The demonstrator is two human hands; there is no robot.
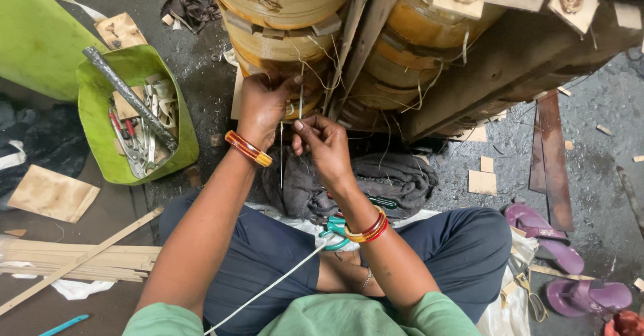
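I sit cross-legged in front of large yellow-orange wound coils [282, 14] set in a wooden frame [496, 61]. My left hand [263, 104] presses against the lower edge of the nearest coil, fingers pinched on a thin pale string [281, 155] that hangs down from it. My right hand [323, 145] is just beside it, fingertips pinching the same string lower down. Both wrists wear red and orange bangles. A white cord [268, 285] runs across my lap, next to teal-handled scissors [335, 232].
A green tub [94, 118] of hand tools with a long metal bar stands at the left. Wooden strips [74, 259] and cardboard pieces lie at lower left. A dark cloth [396, 178] sits under the coils. Purple sandals [557, 242] lie at the right on the gritty floor.
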